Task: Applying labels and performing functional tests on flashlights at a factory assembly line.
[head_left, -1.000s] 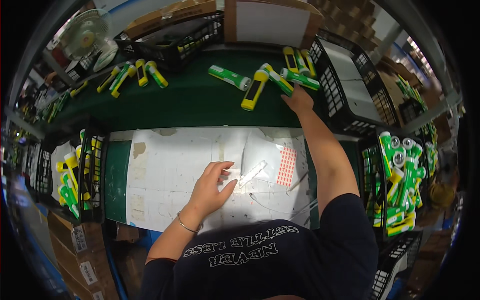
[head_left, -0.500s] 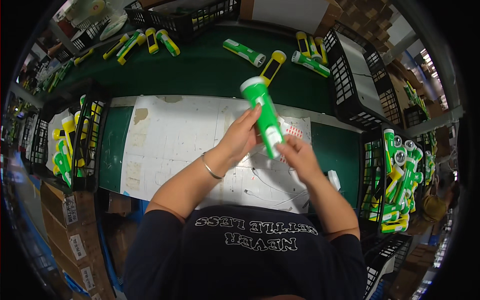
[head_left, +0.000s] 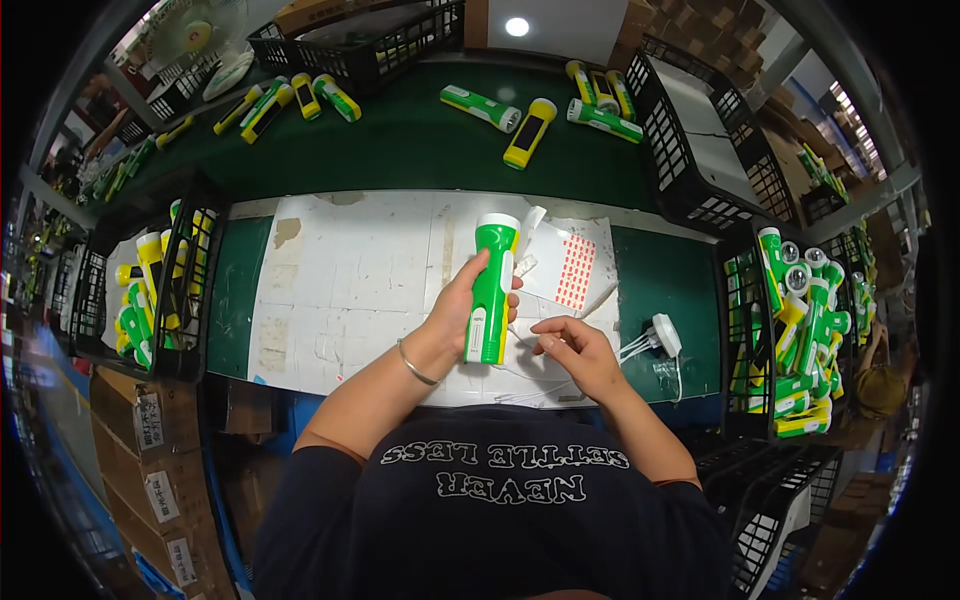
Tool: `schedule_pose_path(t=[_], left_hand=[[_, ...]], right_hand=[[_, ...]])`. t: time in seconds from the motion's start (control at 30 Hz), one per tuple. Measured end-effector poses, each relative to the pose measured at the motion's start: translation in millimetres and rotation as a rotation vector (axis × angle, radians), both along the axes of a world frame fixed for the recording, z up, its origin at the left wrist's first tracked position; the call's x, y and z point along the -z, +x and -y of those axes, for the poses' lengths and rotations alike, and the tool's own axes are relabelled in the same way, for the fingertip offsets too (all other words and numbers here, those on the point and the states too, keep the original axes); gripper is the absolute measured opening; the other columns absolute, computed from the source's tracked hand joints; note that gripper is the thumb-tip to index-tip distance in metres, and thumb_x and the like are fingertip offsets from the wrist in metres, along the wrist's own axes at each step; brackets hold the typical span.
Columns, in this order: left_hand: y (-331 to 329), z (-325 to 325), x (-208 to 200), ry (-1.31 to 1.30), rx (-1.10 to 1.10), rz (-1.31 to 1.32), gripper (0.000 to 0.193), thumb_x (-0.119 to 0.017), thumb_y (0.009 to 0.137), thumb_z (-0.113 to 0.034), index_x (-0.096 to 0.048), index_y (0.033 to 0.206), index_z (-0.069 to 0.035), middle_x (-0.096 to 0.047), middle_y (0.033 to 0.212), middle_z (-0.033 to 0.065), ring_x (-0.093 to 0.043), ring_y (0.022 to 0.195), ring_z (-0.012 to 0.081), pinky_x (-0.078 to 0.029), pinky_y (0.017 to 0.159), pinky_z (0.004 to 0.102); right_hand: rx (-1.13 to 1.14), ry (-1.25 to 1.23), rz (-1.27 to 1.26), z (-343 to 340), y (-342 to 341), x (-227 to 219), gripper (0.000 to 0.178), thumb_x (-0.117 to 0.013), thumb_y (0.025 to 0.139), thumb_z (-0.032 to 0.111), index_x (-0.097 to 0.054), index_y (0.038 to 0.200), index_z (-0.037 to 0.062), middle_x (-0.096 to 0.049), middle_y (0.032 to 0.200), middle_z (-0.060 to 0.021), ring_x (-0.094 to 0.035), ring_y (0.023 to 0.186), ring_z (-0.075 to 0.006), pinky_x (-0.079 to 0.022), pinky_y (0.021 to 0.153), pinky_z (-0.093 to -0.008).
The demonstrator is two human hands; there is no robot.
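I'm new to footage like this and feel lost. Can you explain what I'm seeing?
There's no machine, just a person's bare hands. A wide fisheye camera on their head looks down, so straight edges bend. The left hand holds a green and yellow flashlight; the right hand, nearby, appears empty. A sheet with red marks lies on the white board. Other flashlights lie beyond it on a green surface, and more fill black crates at both sides.
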State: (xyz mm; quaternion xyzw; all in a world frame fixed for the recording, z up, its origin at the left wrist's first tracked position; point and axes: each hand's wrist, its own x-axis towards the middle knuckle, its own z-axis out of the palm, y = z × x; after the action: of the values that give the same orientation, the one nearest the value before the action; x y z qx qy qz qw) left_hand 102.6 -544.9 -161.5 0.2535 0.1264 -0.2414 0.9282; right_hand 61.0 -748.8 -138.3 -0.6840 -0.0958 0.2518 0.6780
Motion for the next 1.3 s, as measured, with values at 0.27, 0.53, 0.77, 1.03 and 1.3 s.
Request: schedule_pose_path(t=[0.27,0.53,0.77,1.03,1.3], left_hand=[[-12.9,7.3,-2.2,0.101,0.119,0.061,0.043,-0.045,0.092,-0.044,-0.045,0.115,-0.008,-0.056,0.089,0.0090,-0.055,0.072,0.0167,-0.050,0.059,0.0324],[-17.3,17.8,-18.6,0.428,0.018,0.196,0.036,-0.043,0.095,-0.037,-0.048,0.107,-0.004,-0.058,0.082,0.0099,-0.058,0.065,0.0159,-0.051,0.056,0.0287],[-25.8,13.9,-1.8,0.599,-0.042,0.433,0.040,-0.034,0.098,-0.037,-0.043,0.119,-0.004,-0.057,0.098,0.0106,-0.058,0.078,0.0154,-0.051,0.062,0.0300],[-16.8,-9.2,-8.0,0.538,-0.117,0.272,0.059,-0.026,0.095,-0.053,-0.054,0.105,-0.002,-0.059,0.080,0.0088,-0.057,0.067,0.0155,-0.049,0.061,0.0278],[-28.5,1.7,-15.2,0.600,-0.006,0.411,0.036,-0.047,0.095,-0.028,-0.040,0.122,-0.005,-0.056,0.101,0.0077,-0.057,0.079,0.0126,-0.050,0.067,0.0264]], right_hand=[[0.081,-0.072,0.115,3.2,-8.4,10.7,0.020,-0.053,0.092,0.021,-0.058,0.093,0.0017,-0.053,0.073,0.0020,-0.046,0.068,-0.0045,-0.039,0.060,-0.0202],[0.074,-0.647,1.009,-16.0,-3.2,-19.3,0.011,-0.059,0.083,0.016,-0.059,0.078,0.0061,-0.055,0.068,-0.0079,-0.055,0.055,-0.0255,-0.043,0.049,-0.0333],[-0.021,-0.767,1.227,-36.1,-1.1,-6.4,0.014,-0.064,0.078,0.019,-0.056,0.071,0.0109,-0.049,0.061,-0.0046,-0.052,0.048,-0.0227,-0.041,0.043,-0.0347],[-0.411,-0.456,1.214,-37.4,-25.7,-11.4,0.030,-0.071,0.072,0.033,-0.051,0.064,0.0126,-0.048,0.059,-0.0031,-0.053,0.049,-0.0219,-0.042,0.044,-0.0333],[0.136,-0.251,0.741,-38.5,12.7,7.4,0.039,-0.071,0.075,0.014,-0.037,0.057,0.0036,-0.041,0.059,-0.0054,-0.040,0.053,-0.0184,-0.035,0.050,-0.0295]])
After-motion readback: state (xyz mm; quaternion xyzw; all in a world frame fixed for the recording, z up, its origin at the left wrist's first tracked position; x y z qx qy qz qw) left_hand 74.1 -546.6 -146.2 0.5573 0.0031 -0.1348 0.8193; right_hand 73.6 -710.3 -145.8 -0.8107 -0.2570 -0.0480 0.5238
